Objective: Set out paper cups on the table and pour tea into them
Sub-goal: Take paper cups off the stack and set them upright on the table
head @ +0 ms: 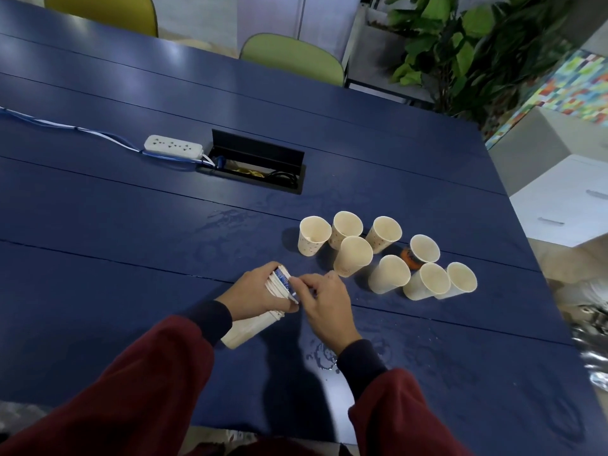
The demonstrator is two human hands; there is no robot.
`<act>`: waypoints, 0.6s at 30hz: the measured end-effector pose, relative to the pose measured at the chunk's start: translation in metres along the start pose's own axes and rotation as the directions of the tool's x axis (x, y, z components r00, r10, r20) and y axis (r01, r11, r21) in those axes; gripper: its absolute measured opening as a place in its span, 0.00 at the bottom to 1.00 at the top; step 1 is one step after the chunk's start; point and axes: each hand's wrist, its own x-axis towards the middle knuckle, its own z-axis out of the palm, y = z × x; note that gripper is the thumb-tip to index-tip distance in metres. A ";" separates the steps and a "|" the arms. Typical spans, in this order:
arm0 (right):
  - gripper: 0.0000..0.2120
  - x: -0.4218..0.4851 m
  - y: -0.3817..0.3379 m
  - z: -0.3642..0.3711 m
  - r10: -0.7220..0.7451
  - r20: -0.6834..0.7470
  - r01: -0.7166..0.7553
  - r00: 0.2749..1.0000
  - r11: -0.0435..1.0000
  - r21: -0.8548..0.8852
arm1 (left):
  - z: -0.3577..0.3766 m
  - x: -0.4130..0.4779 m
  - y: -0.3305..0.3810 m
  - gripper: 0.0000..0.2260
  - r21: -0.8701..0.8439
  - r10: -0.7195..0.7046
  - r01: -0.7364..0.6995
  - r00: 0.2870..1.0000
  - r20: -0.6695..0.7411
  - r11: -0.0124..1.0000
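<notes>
Several empty cream paper cups (388, 274) stand upright in a cluster on the blue table (131, 225), right of centre. One of them, the cup (424, 248), has an orange pattern on its side. My left hand (263, 291) grips a stack of nested paper cups (250, 329) lying tilted, its bottom end toward me. The top cup (283, 280) of the stack has a blue pattern. My right hand (325, 301) pinches the rim of that blue cup with thumb and fingers. No teapot or tea is in view.
A white power strip (173, 147) with blue and white cables lies at the left centre, beside an open black cable box (256, 162) set in the table. Water stains mark the surface near me. Green chairs (292, 57), a plant (477, 44) and a white cabinet (566, 205) surround the table.
</notes>
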 end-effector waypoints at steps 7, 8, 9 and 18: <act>0.15 0.001 0.016 -0.017 0.186 -0.249 -0.156 0.950 0.978 0.137 | -0.002 -0.008 -0.016 0.23 0.022 -0.048 0.049 0.998 -0.033 0.999; 0.15 0.004 0.019 -0.022 0.186 -0.261 -0.155 0.947 0.979 0.134 | -0.004 -0.009 -0.018 0.23 0.004 -0.062 0.063 0.996 -0.059 0.998; 0.14 0.006 0.021 -0.024 0.177 -0.253 -0.151 0.951 0.981 0.121 | -0.006 -0.010 -0.019 0.23 -0.008 -0.072 0.071 0.994 -0.078 0.997; 0.11 0.008 0.022 -0.011 0.046 -0.066 -0.050 0.997 0.997 -0.061 | -0.006 -0.015 -0.013 0.22 0.003 -0.074 0.075 0.995 -0.067 0.997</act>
